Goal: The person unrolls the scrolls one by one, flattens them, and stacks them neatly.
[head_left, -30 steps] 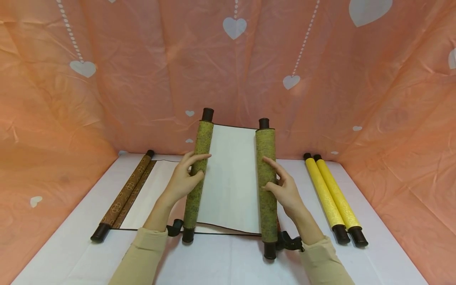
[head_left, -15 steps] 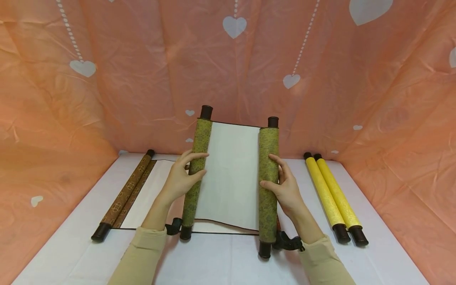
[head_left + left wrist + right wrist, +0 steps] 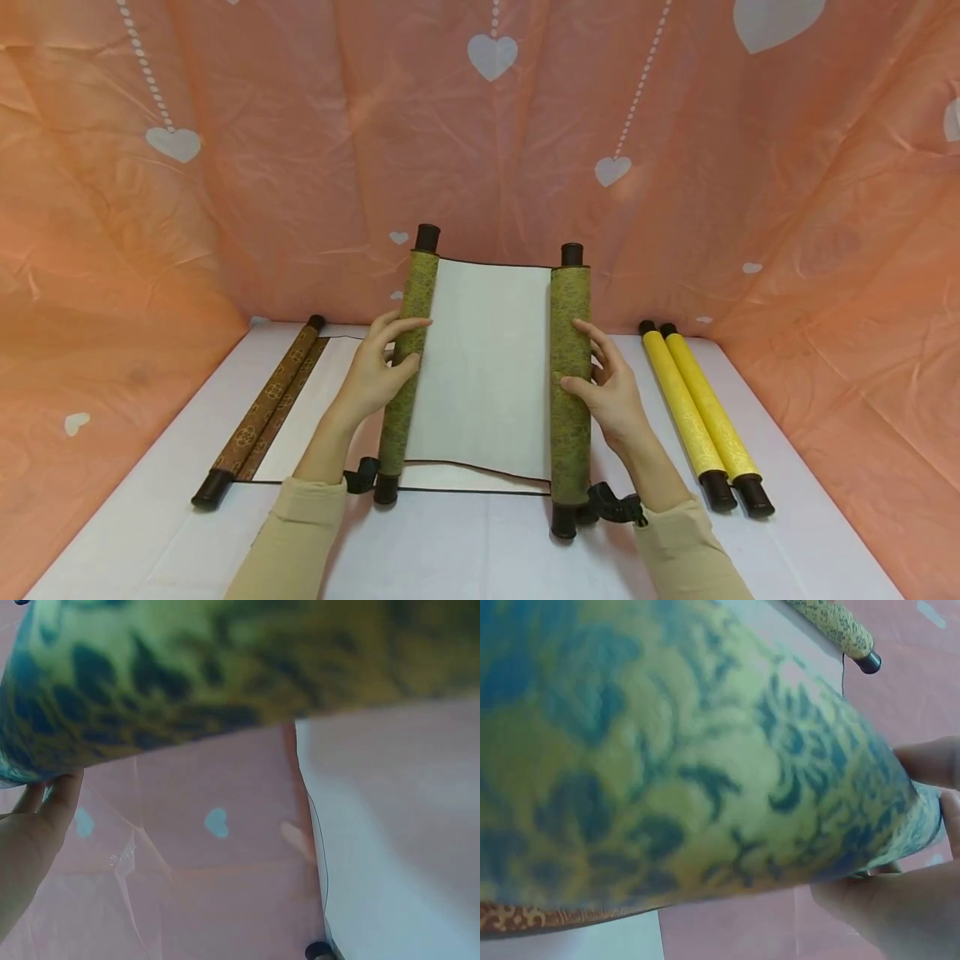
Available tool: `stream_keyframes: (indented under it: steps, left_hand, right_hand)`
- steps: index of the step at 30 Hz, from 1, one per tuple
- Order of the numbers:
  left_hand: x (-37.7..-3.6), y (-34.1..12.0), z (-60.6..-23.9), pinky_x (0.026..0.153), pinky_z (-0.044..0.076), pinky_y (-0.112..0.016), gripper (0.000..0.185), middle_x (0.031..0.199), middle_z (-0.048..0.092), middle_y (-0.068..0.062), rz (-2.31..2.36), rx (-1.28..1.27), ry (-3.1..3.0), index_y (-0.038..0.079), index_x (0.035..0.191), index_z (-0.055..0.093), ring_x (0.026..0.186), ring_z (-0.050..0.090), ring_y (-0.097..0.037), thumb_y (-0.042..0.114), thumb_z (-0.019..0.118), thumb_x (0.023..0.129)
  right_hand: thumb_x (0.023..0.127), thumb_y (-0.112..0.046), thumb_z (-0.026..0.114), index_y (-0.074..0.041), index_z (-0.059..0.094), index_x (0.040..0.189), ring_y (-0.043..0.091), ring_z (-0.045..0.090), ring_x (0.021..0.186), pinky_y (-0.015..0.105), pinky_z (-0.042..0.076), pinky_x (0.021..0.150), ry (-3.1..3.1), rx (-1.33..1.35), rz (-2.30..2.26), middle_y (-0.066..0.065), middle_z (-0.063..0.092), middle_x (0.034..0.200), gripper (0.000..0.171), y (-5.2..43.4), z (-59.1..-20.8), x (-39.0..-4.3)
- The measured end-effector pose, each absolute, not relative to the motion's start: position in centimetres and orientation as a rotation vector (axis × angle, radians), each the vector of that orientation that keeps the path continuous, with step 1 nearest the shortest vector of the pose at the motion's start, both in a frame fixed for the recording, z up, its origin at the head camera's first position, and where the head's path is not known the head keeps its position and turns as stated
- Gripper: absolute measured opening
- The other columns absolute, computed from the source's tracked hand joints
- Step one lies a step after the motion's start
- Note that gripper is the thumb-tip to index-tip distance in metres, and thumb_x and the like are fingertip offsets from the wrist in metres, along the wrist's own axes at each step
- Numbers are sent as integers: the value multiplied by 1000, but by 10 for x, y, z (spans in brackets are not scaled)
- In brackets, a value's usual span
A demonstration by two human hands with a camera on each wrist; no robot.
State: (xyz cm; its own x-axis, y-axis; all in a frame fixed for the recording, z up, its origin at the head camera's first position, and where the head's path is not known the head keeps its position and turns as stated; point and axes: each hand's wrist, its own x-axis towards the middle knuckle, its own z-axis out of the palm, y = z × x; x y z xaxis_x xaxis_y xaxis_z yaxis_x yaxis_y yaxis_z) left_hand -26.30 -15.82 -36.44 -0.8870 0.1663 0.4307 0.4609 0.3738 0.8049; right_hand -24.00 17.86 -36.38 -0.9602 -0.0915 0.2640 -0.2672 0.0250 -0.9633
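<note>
A green patterned scroll (image 3: 480, 367) is held up above the white table, partly unrolled, with blank white paper between its two rolls. My left hand (image 3: 378, 371) grips the left roll (image 3: 405, 367) with thumb and fingers curled round it. My right hand (image 3: 611, 392) grips the right roll (image 3: 570, 375) the same way. Both rolls end in dark knobs. In the wrist views the green floral roll (image 3: 225, 667) (image 3: 667, 765) fills the frame, with fingertips (image 3: 64, 802) (image 3: 930, 761) at its edge.
A brown patterned scroll (image 3: 262, 412) lies partly unrolled on the table at the left, under the held one. Two yellow rolled scrolls (image 3: 697, 412) lie side by side at the right. Pink heart-printed cloth (image 3: 480, 125) walls the table (image 3: 465, 550) on three sides.
The two rolls have moved further apart, so more white paper shows. My right hand has shifted right with its roll and my left roll has drifted slightly left.
</note>
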Motion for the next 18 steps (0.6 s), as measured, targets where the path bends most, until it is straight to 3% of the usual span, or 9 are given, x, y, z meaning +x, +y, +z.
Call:
stream_keyframes:
  steps: [4, 7, 11, 18]
  left_hand:
    - [-263, -160, -363, 111, 33, -65, 52, 168, 23, -14, -1554, -517, -2375, 20, 146, 62, 156, 18, -41, -1, 56, 98]
    - [-263, -161, -362, 103, 33, -60, 59, 169, 21, -13, -1562, -503, -2390, 23, 150, 59, 156, 15, -42, -2, 53, 97]
    - [-262, -162, -361, 95, 32, -58, 63, 169, 21, -14, -1555, -497, -2395, 24, 152, 56, 156, 15, -42, -4, 53, 95]
    - [-262, -161, -361, 113, 31, -69, 55, 168, 24, -15, -1476, -490, -2400, 22, 149, 59, 155, 19, -44, 5, 68, 98]
  right_hand:
    - [90, 17, 59, -16, 42, 159, 32, 37, 138, 25, 49, 77, -2146, 389, 2083, 4, 22, 170, 78, 180, -362, -240]
    - [90, 17, 56, -15, 43, 159, 29, 23, 152, 25, 47, 77, -2158, 376, 2071, 1, 22, 170, 77, 181, -363, -240]
    - [90, 16, 53, -15, 44, 159, 21, 16, 154, 27, 41, 75, -2181, 361, 2044, -1, 24, 170, 76, 182, -363, -240]
    - [90, 14, 63, -15, 43, 159, 24, 40, 134, 25, 47, 77, -2151, 382, 2070, 4, 30, 164, 78, 179, -366, -242]
